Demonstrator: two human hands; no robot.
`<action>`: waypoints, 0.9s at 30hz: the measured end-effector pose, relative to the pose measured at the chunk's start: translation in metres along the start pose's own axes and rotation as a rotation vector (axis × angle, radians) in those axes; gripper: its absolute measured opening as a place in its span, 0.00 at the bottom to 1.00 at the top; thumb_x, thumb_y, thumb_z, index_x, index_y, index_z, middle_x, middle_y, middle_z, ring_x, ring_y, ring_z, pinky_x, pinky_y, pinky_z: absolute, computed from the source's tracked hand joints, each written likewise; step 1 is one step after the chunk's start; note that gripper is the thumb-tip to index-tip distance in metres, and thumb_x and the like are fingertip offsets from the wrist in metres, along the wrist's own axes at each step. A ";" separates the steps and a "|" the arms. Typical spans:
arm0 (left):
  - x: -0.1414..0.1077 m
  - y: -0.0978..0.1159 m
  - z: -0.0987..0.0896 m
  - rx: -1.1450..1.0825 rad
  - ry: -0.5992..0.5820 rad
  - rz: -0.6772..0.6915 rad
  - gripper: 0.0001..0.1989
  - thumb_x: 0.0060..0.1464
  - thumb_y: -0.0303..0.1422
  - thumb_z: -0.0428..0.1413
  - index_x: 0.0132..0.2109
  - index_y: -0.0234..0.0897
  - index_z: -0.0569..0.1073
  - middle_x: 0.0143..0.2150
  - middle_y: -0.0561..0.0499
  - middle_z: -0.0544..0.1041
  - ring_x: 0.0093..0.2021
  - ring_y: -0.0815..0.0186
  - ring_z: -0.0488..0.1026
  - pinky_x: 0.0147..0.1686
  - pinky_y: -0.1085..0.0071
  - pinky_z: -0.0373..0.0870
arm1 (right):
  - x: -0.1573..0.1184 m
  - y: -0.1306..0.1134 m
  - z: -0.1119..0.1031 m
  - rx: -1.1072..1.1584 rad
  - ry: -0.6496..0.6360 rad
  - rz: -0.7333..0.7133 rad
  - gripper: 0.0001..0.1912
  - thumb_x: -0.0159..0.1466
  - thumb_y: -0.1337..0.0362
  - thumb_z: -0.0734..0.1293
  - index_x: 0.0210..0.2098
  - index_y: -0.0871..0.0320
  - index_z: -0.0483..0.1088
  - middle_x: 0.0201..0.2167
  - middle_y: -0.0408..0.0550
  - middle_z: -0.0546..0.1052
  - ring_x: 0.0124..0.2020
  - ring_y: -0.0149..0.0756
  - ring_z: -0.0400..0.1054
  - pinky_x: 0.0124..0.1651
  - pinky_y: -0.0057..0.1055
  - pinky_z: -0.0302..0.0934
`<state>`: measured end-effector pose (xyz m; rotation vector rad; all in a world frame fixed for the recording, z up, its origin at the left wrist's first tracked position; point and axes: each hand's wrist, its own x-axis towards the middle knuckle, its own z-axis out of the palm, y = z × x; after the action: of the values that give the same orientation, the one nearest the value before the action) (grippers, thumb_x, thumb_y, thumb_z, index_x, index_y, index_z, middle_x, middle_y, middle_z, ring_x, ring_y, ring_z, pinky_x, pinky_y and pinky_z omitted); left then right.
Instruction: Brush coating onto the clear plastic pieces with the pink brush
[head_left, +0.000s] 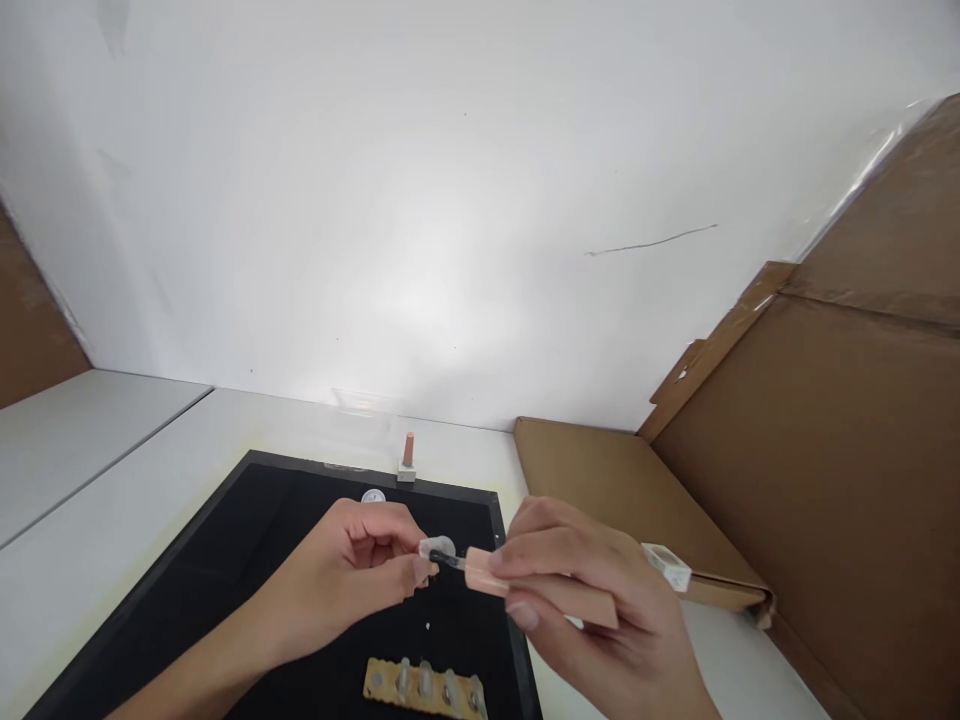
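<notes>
My left hand (367, 560) pinches a small whitish translucent piece (436, 547) between thumb and fingertips, above the black mat. Closed around a pink, long-handled cap (487, 572), my right hand (592, 600) holds it nearly level. The dark brush tip (447, 560) at the cap's left end reaches the whitish piece; whether it touches is hard to tell. Below the hands, a yellowish strip (424, 685) bears several clear upright pieces. At the mat's far edge stands a small bottle with a pink cap (408, 450) on a white block (406, 471).
The black mat (300, 500) has a dark raised rim. A round white item (373, 496) lies behind my left hand. To the right are a flat cardboard box (600, 470), a small white open box (667, 567) and a tall cardboard wall (847, 430). A white wall rises behind.
</notes>
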<state>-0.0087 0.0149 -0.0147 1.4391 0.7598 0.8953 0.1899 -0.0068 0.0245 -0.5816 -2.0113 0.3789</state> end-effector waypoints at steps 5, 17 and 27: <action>-0.001 -0.001 0.002 -0.012 -0.005 0.011 0.08 0.50 0.28 0.57 0.24 0.34 0.74 0.23 0.55 0.66 0.25 0.72 0.62 0.27 0.75 0.60 | 0.002 -0.001 0.002 -0.161 0.037 0.017 0.12 0.57 0.79 0.63 0.29 0.56 0.69 0.18 0.40 0.68 0.19 0.29 0.61 0.19 0.24 0.54; -0.002 -0.003 -0.001 -0.036 -0.015 0.029 0.08 0.51 0.29 0.58 0.25 0.34 0.76 0.23 0.55 0.67 0.24 0.73 0.63 0.26 0.76 0.62 | 0.001 -0.002 0.001 -0.172 0.044 0.007 0.12 0.56 0.79 0.62 0.27 0.55 0.66 0.18 0.40 0.66 0.19 0.29 0.59 0.19 0.25 0.53; -0.002 -0.021 -0.027 0.081 0.014 0.051 0.07 0.54 0.31 0.58 0.32 0.36 0.80 0.26 0.54 0.71 0.27 0.71 0.66 0.29 0.74 0.64 | 0.002 -0.002 0.004 -0.118 0.149 0.000 0.12 0.57 0.79 0.61 0.30 0.55 0.67 0.19 0.41 0.68 0.19 0.30 0.58 0.20 0.27 0.54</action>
<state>-0.0318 0.0281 -0.0363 1.5311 0.7806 0.9237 0.1852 -0.0080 0.0250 -0.6642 -1.8987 0.2113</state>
